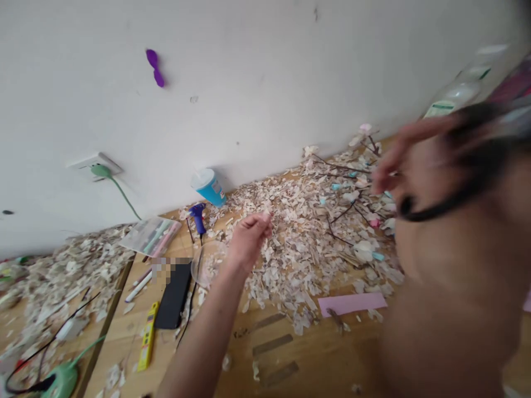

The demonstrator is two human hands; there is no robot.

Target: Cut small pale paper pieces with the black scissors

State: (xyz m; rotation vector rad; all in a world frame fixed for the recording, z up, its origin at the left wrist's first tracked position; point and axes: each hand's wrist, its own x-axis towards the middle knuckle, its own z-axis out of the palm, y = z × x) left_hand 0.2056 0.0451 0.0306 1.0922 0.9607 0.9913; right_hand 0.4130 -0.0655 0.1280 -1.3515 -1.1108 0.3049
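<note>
My left hand [250, 239] reaches over a heap of petal scraps, thumb and fingertips pinched on a small pale pink petal piece [266, 216]. My right hand [421, 163] is raised at the right, smeared by motion, with its fingers curled. Black loop handles, which look like those of scissors [456, 202], lie around that hand; the blades cannot be made out. Below the hands spread the pale scraps [290, 243]. Thin dark twigs with petal blossoms [365, 251] lie beside the right hand.
A blue cup [213, 189] and a blue glue gun [199, 218] stand near the wall. Left of my forearm lie a black phone [174, 298], a yellow box-like strip [147, 337] and a pouch of pens [151, 236]. A pink paper strip [352, 304] lies in front; a clear bottle [460, 91] stands behind.
</note>
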